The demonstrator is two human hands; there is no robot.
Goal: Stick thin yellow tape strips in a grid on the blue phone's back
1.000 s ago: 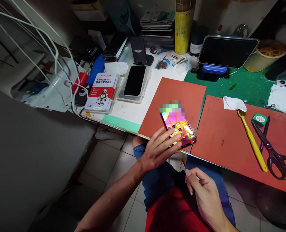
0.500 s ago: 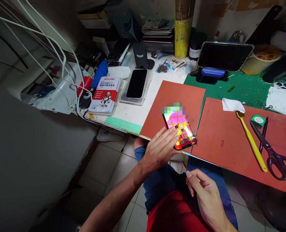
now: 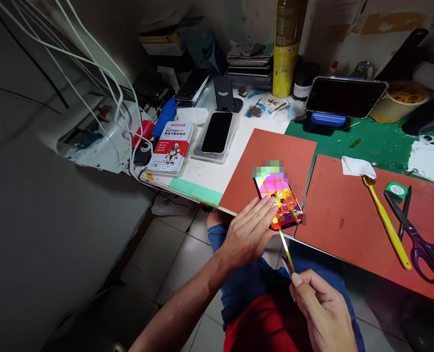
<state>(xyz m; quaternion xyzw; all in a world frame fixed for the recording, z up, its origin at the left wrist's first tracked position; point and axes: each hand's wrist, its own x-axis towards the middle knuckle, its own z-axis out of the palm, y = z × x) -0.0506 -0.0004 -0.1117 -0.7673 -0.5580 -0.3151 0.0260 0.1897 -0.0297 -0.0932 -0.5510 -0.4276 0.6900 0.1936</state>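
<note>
A lit smartphone (image 3: 286,203) with colourful app icons lies at the front edge of the left brown mat (image 3: 271,144). My left hand (image 3: 251,227) rests on the phone's near left part, its fingers stretched flat and its thumb by the bottom edge. Below the table edge, my right hand (image 3: 317,298) pinches a thin shiny yellowish strip (image 3: 287,249). The strip's far end reaches the phone's bottom edge. Beside it a shorter reddish piece sticks out of the same fingers; its kind cannot be made out.
On the right mat (image 3: 323,210) lie a yellow brush (image 3: 387,222), scissors (image 3: 420,247) and a white cloth (image 3: 358,167). A dark phone (image 3: 217,133) sits on a clear case, beside a battery box (image 3: 171,149). Another phone (image 3: 345,96) stands propped behind. White cables (image 3: 119,105) hang at left.
My right hand has moved slightly down and right, and more of the strip shows, now bright. The left hand stays on the phone. The whole view has shifted a little.
</note>
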